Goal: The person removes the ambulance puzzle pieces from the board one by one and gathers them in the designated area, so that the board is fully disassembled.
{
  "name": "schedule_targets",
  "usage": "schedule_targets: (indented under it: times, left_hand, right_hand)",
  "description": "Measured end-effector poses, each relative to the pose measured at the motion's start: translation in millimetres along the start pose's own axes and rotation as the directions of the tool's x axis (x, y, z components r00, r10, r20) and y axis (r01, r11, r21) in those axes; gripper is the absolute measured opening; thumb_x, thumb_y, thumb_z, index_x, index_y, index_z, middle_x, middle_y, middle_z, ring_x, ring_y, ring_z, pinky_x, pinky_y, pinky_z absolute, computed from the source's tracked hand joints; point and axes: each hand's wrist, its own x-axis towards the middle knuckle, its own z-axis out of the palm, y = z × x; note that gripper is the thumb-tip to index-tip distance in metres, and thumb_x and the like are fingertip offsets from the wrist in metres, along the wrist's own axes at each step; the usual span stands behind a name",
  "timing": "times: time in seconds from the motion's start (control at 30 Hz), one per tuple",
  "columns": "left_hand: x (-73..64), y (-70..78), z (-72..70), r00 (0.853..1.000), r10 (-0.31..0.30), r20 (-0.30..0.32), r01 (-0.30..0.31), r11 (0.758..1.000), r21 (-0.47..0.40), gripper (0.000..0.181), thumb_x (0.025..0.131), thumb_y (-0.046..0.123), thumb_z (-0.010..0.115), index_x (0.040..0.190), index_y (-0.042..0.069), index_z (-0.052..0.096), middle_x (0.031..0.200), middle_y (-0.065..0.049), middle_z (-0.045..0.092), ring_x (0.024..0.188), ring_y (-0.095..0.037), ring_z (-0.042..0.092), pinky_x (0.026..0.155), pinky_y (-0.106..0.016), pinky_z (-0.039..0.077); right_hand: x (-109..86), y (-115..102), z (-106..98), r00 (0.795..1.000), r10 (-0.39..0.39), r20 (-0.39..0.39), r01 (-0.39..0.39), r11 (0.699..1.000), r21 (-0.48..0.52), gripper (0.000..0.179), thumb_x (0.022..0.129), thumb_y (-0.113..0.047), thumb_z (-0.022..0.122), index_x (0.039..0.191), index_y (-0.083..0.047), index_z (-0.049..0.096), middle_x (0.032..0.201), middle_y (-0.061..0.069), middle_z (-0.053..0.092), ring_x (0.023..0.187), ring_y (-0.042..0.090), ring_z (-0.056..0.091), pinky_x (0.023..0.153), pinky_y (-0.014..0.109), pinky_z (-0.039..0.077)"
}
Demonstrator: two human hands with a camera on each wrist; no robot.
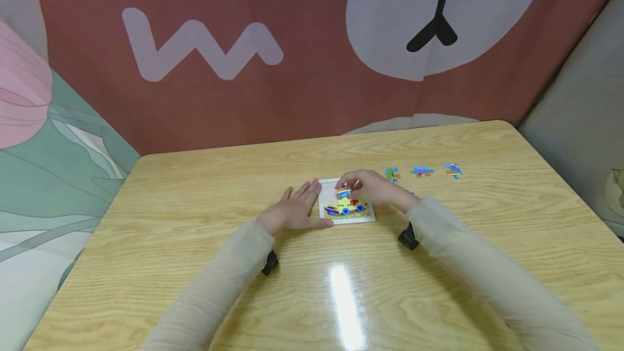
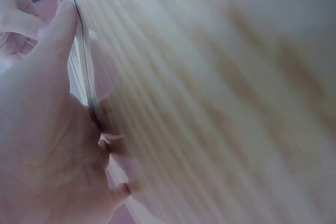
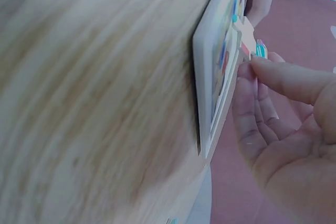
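A white-framed jigsaw board (image 1: 352,221) lies on the table, its lower part filled with a colourful vehicle picture and its upper left bare. My left hand (image 1: 292,213) rests along the board's left side, fingers straight and thumb at the near left corner. In the left wrist view the thumb (image 2: 60,30) lies along the board's edge. Over the upper part of the board, my right hand (image 1: 372,187) pinches a jigsaw piece (image 1: 343,194) between thumb and fingers. The right wrist view shows that piece (image 3: 247,32) tilted up from the board; whether it touches it I cannot tell.
Right of the board on the wooden table (image 1: 195,199) lie a green jigsaw piece (image 1: 391,173), a blue and purple piece (image 1: 421,171) and a blue and orange piece (image 1: 453,170). Another blue piece (image 1: 410,191) is partly hidden behind my right wrist. A patterned curtain (image 1: 292,102) hangs behind.
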Motion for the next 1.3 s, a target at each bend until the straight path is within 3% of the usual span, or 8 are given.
schedule_targets:
  times: [0.27, 0.43, 0.63, 0.83, 1.07, 1.3]
  left_hand:
    - [-0.2, 1.1, 0.6, 1.0, -0.002, 0.0, 0.002, 1.0, 0.005, 0.099, 0.088, 0.07, 0.043, 0.155, 0.014, -0.004, 0.163, -0.002, -0.008, 0.151, -0.019, -0.003, 0.122, -0.053, 0.001]
    - [-0.1, 0.8, 1.0, 1.0, 0.001, -0.002, -0.001, 1.0, 0.011, 0.098, 0.088, 0.07, 0.043, 0.155, 0.014, -0.003, 0.163, -0.002, -0.008, 0.151, -0.019, -0.003, 0.122, -0.053, 0.002]
    - [-1.5, 0.9, 0.1, 1.0, 0.006, 0.005, -0.006, 1.0, 0.006, 0.098, 0.089, 0.069, 0.043, 0.155, 0.015, -0.005, 0.163, -0.001, -0.01, 0.151, -0.019, -0.005, 0.122, -0.052, 0.0]
    - [-2.8, 1.6, -0.4, 1.0, 0.004, 0.013, -0.004, 1.0, -0.004, 0.098, 0.089, 0.069, 0.043, 0.154, 0.015, -0.006, 0.162, -0.001, -0.011, 0.151, -0.018, -0.006, 0.122, -0.052, -0.001]
    - [-4.7, 2.8, -2.0, 1.0, 0.005, 0.007, -0.005, 1.0, -0.011, 0.098, 0.089, 0.068, 0.044, 0.154, 0.014, -0.005, 0.162, -0.002, -0.01, 0.151, -0.019, -0.006, 0.122, -0.052, -0.002]
    - [-2.6, 1.3, -1.3, 1.0, 0.009, 0.005, -0.009, 1.0, 0.0, 0.098, 0.089, 0.068, 0.043, 0.154, 0.014, -0.006, 0.162, -0.002, -0.011, 0.151, -0.019, -0.006, 0.122, -0.052, -0.001]
  right_hand:
    - [-4.7, 1, -10, 0.999, -0.006, -0.041, 0.009, 0.996, 0.092, 0.032, 0.09, 0.0, 0.06, 0.121, -0.002, 0.063, 0.113, 0.019, 0.064, 0.102, 0.028, 0.059, 0.087, 0.038, 0.054]
    - [-15.1, 3, -25, 0.999, 0.04, -0.033, -0.036, 0.993, 0.116, 0.038, 0.092, -0.006, 0.058, 0.13, -0.003, 0.058, 0.119, 0.019, 0.063, 0.106, 0.029, 0.059, 0.086, 0.036, 0.052]
    - [-29.7, 9, -41, 0.992, 0.114, -0.045, -0.103, 0.974, 0.202, 0.035, 0.093, -0.011, 0.059, 0.126, 0.0, 0.057, 0.108, 0.015, 0.064, 0.098, 0.023, 0.063, 0.088, 0.039, 0.052]
    - [-45.6, 22, -57, 0.987, 0.143, -0.072, -0.121, 0.961, 0.25, 0.03, 0.095, -0.015, 0.058, 0.12, 0.001, 0.059, 0.102, 0.01, 0.064, 0.091, 0.014, 0.063, 0.09, 0.041, 0.054]
    - [-63.9, 37, -72, 0.983, 0.154, -0.103, -0.13, 0.969, 0.208, 0.036, 0.096, -0.022, 0.056, 0.124, 0.001, 0.057, 0.107, 0.011, 0.064, 0.091, 0.011, 0.066, 0.088, 0.04, 0.055]
    - [-76.2, 53, -83, 0.971, 0.2, -0.133, -0.172, 0.966, 0.193, 0.038, 0.097, -0.021, 0.056, 0.125, 0.003, 0.054, 0.097, 0.005, 0.065, 0.083, 0.01, 0.07, 0.077, 0.03, 0.056]
